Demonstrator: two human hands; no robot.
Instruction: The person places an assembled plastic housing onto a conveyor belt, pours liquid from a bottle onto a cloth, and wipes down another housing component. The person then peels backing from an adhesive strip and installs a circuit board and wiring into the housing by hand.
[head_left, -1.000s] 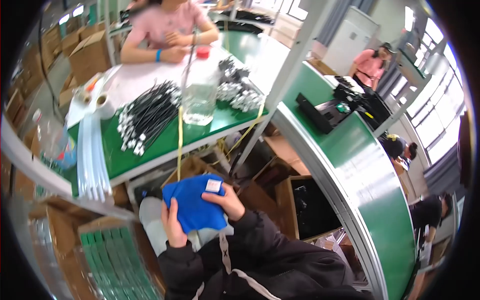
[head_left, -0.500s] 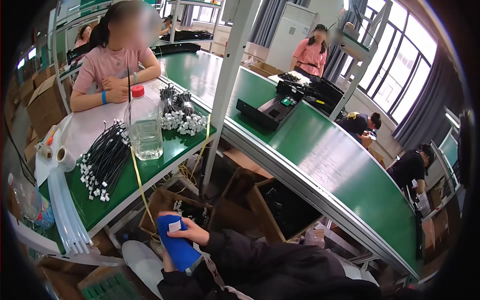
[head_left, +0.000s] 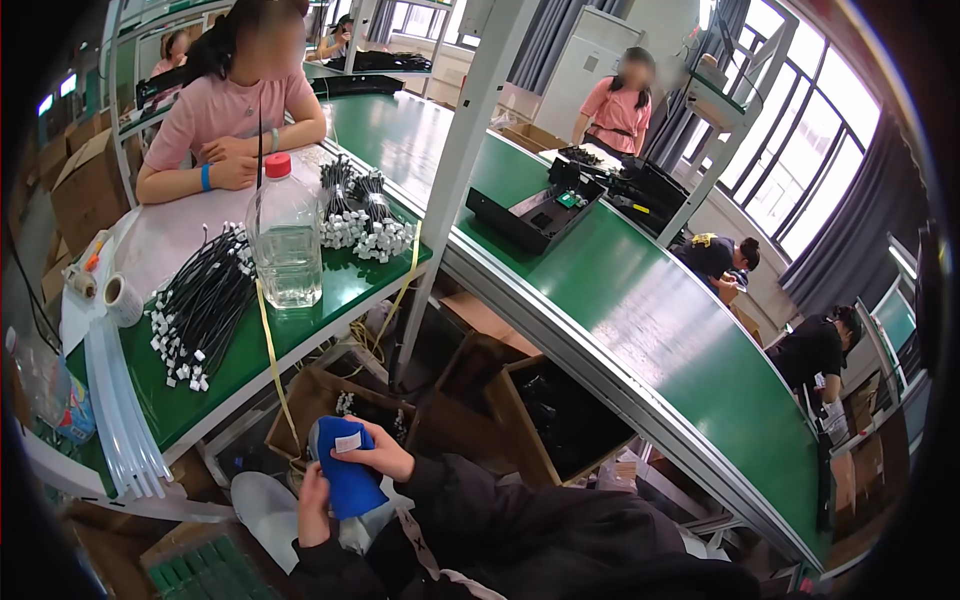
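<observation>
A blue cloth piece (head_left: 352, 484) with a white label (head_left: 348, 443) is held low in front of my body, above my lap. My right hand (head_left: 382, 455) grips its upper right part, the thumb beside the label. At its left edge is my left hand (head_left: 313, 500), fingers bent against the cloth. A greyish edge shows at the top left of the blue piece. Below it hangs a light strap (head_left: 415, 545) with a dark mark, lying over my dark clothing.
Black cables with white connectors (head_left: 205, 305), a clear bottle (head_left: 288, 240) and translucent tubes (head_left: 122, 410) lie on the green table (head_left: 270, 340). A person in pink (head_left: 235, 120) sits behind it. Open boxes (head_left: 530, 430) stand below; a curved green bench (head_left: 640, 300) runs right.
Over the last second the view has swung right and up. The blue piece went from spread flat to folded narrower. My left hand has come out from behind it to its left edge.
</observation>
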